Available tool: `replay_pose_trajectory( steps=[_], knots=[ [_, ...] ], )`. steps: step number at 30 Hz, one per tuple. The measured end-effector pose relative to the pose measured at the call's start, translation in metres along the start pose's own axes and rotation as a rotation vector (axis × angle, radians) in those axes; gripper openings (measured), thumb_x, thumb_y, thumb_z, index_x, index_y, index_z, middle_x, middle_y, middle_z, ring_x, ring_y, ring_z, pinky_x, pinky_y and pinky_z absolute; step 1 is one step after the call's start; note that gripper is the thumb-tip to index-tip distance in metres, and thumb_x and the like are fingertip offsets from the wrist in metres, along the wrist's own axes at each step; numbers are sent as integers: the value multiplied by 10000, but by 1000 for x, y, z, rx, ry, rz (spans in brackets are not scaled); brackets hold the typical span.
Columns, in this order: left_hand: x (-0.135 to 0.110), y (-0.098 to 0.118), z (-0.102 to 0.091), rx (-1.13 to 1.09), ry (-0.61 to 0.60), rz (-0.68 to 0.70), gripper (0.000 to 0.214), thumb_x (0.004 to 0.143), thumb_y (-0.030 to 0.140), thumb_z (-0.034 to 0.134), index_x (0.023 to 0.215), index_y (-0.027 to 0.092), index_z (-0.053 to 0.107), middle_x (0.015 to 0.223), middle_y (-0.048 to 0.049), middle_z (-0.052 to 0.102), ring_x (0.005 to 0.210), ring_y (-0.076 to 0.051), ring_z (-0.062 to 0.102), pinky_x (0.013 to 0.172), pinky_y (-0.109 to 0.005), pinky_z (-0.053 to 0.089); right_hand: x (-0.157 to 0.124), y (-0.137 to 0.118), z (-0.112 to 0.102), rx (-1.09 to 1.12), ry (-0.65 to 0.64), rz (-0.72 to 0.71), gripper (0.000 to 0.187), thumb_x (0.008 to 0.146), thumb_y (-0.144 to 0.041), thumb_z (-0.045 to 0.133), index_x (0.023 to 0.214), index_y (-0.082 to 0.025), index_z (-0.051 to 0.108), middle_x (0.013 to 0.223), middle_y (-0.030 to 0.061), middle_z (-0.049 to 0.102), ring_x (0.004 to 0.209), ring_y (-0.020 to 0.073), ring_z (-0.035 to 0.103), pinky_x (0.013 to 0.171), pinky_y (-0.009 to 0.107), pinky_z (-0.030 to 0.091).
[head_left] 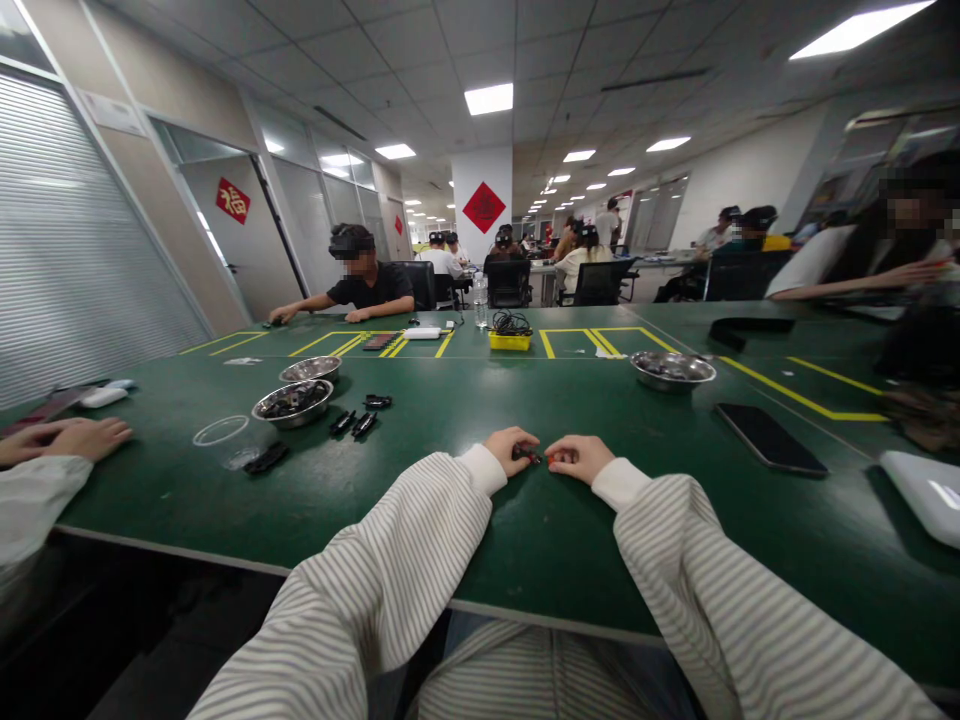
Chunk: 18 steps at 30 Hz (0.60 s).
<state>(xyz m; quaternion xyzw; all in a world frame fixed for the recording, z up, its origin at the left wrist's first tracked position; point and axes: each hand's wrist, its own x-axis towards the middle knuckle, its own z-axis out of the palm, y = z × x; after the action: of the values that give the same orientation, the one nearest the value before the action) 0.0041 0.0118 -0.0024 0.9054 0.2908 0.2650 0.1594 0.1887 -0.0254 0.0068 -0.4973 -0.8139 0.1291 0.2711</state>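
Observation:
Just above the green table top, my left hand [510, 450] is closed around a small black plastic part [529, 455], its end pointing right. Facing it, my right hand [581, 458] pinches a small orange-red piece [552, 459], mostly hidden by the fingers. A narrow gap separates the two hands. To the left lie several black parts [364, 426] of similar look, beside a steel bowl [292, 404] filled with dark pieces. Another steel bowl [310, 370] stands just behind that one.
A third steel bowl [673, 372] and a black phone [771, 438] lie to the right. Farther back are a yellow tray [510, 342] with black cable and a water bottle [481, 300]. A clear plastic cup [244, 455] lies left. Co-workers' hands rest at the far left and across.

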Motion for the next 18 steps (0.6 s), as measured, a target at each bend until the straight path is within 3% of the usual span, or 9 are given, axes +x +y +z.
replay_pose_trajectory(
  steps=[5,11,18],
  knots=[
    [2,3,-3,80,-51,24,213,623,215,545,831,176,573,752,-14,556,716,-118,484,690,-236,380,-1,1,-1,-19,-27,42,206,579,-282,560,740,-176,634,588,1,594,468,78,478,468,190,391],
    [4,0,1,105,-50,40,189,636,299,547,768,167,575,712,-13,538,677,-108,471,658,-220,372,0,-6,3,-27,31,26,191,585,-293,561,714,-173,635,600,7,594,483,83,494,495,201,407],
    [4,6,0,100,12,43,179,651,327,530,726,166,557,678,-4,516,652,-99,467,636,-213,374,-1,-15,4,195,85,136,171,570,-260,566,684,-139,602,585,26,615,527,107,553,535,214,452]
  ],
)
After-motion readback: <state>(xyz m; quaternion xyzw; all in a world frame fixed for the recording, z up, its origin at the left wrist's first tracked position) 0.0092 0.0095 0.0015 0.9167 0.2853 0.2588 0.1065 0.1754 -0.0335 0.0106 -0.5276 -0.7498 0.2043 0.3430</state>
